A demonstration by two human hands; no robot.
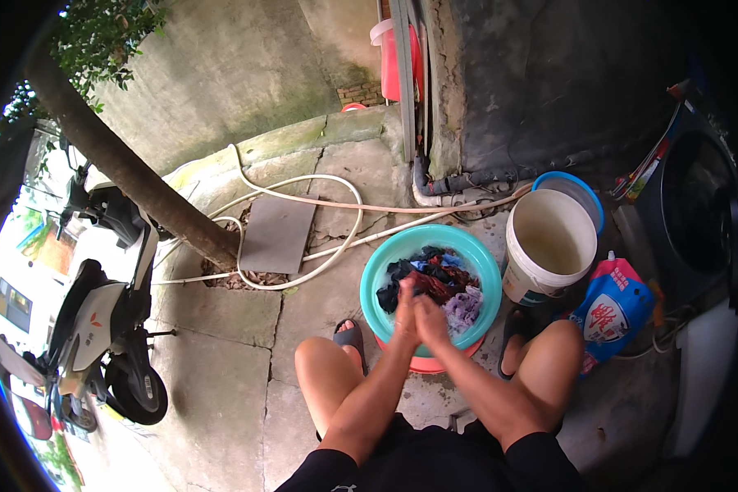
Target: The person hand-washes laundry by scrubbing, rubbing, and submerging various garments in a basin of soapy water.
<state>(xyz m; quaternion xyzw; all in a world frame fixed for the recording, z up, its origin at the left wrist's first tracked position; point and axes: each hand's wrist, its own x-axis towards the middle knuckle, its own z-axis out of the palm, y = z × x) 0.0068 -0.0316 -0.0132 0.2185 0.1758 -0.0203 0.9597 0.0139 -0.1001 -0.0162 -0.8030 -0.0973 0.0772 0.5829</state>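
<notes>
A turquoise plastic basin [371, 289] stands on the ground between my feet. Soaking wet clothes lie in its sudsy water: dark pieces [398, 270], a deep red patterned cloth [438, 280], a bit of blue fabric and a lilac textured piece [464, 306]. Over the near side of the basin, my left hand [407, 313] and my right hand [429, 318] press together, palm to palm. The left fingers point away from me, while the right fingers curl towards the left hand. Whether anything is between the palms is hidden. Under the basin shows the rim of a red basin or stool [436, 364].
Right of the basin stand a white bucket [544, 283], a blue-rimmed basin [596, 203] and a blue-pink detergent pouch [615, 313]. A pale hose [360, 209] loops past a tree trunk [141, 172] and a grey slab [277, 234]. A scooter [92, 332] is parked left.
</notes>
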